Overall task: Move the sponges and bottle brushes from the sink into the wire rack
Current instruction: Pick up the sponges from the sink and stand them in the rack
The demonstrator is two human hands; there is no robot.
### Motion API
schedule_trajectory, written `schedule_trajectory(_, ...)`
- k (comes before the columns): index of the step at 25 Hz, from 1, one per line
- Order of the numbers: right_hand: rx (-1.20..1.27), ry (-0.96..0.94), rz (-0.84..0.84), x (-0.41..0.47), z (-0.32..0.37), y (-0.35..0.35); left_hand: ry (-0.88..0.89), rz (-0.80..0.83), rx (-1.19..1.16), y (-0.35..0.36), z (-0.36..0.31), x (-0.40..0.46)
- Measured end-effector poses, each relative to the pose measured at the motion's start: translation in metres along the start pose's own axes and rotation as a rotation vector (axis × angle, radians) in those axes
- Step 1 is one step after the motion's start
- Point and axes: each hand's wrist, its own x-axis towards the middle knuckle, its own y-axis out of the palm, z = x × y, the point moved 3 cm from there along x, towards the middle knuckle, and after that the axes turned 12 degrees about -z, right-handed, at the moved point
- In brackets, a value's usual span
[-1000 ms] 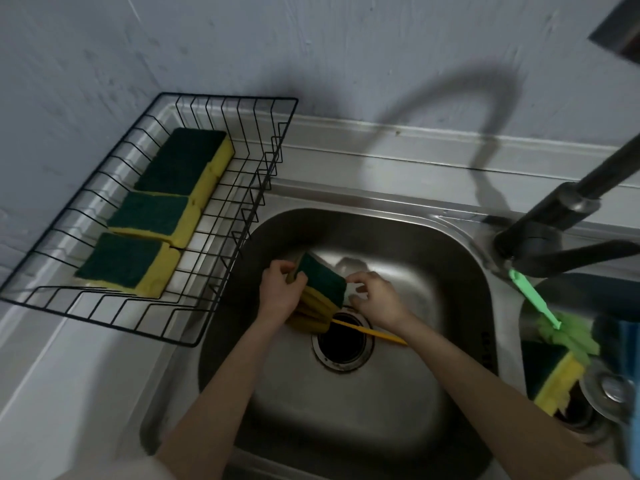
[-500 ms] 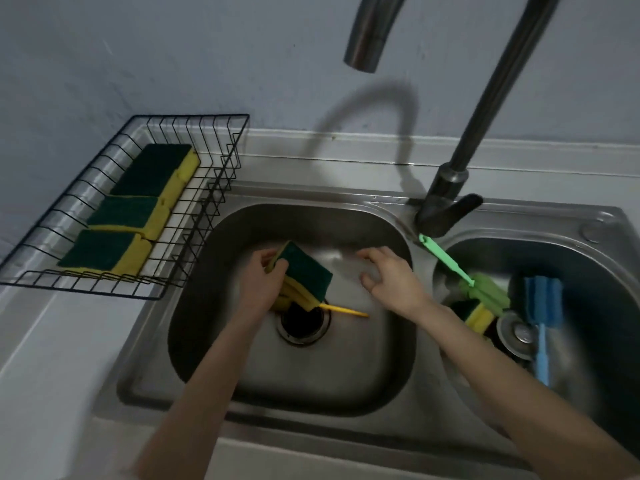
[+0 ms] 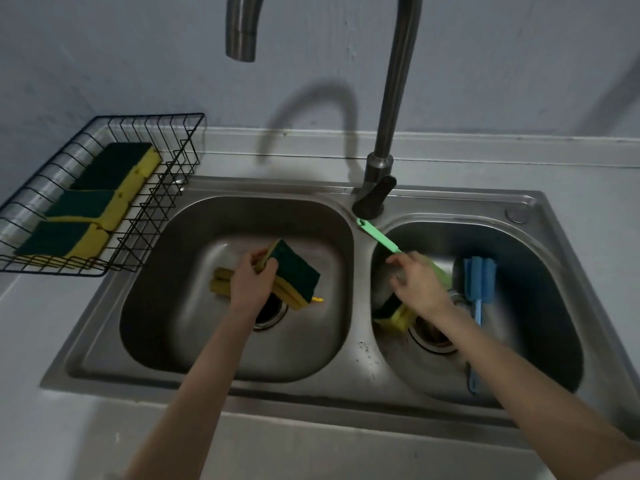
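A pale grey wall (image 3: 485, 64) backs a light countertop (image 3: 52, 427) in dim light; set into the countertop is a steel double sink (image 3: 360, 362), its two basins parted by a narrow ridge; a dark gooseneck faucet (image 3: 391, 133) rises from the back of that ridge, its spout arching over the left basin; a black wire rack (image 3: 166, 202) stands on the counter just left of the sink, its right wall at the basin rim, and holds three green-and-yellow sponges (image 3: 114, 174) in a row with bare wire floor along their right; the left hand (image 3: 251, 282) grips a held sponge (image 3: 294, 275) above the left basin's drain, tilted, dark green face up; under it lies a yellow bottle brush (image 3: 220, 284), only its head and handle tip showing; the right hand (image 3: 420, 282) reaches into the right basin with fingers loosely spread, gripping nothing, beside the handle of a green bottle brush (image 3: 377, 237) that leans on the ridge; a blue bottle brush (image 3: 479, 275) lies further right, and another sponge (image 3: 398, 317) sits partly hidden beneath the right wrist.
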Motion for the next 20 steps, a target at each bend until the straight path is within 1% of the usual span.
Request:
schedule_trajectory(4, -0.286, -0.15, 0.321, -0.006, -0.021, 0.023, -0.004, 0.001, 0.02, 0.009, 0.001, -0.005)
schedule_trajectory(7, -0.487, -0.304, 0.446, -0.005, -0.033, 0.035, -0.014, -0.007, 0.019, 0.015, 0.0, -0.004)
schedule_trajectory(9, -0.563, -0.36, 0.491, -0.002, -0.04, 0.041, -0.022, -0.018, 0.022, 0.019, 0.002, -0.002)
schedule_trajectory(13, -0.684, -0.41, 0.572, -0.002, -0.047, 0.044, -0.056, -0.004, 0.057, 0.024, 0.006, -0.002)
schedule_trajectory(15, -0.736, -0.443, 0.585, -0.004, -0.052, 0.044, -0.062, 0.007, 0.062, 0.026, 0.008, -0.002)
schedule_trajectory(17, -0.729, -0.454, 0.569, -0.006, -0.054, 0.043, -0.071, 0.008, 0.061, 0.026, 0.011, -0.002)
schedule_trajectory(20, -0.656, -0.408, 0.539, -0.008, -0.054, 0.041, -0.077, 0.01, 0.055, 0.025, 0.012, -0.003)
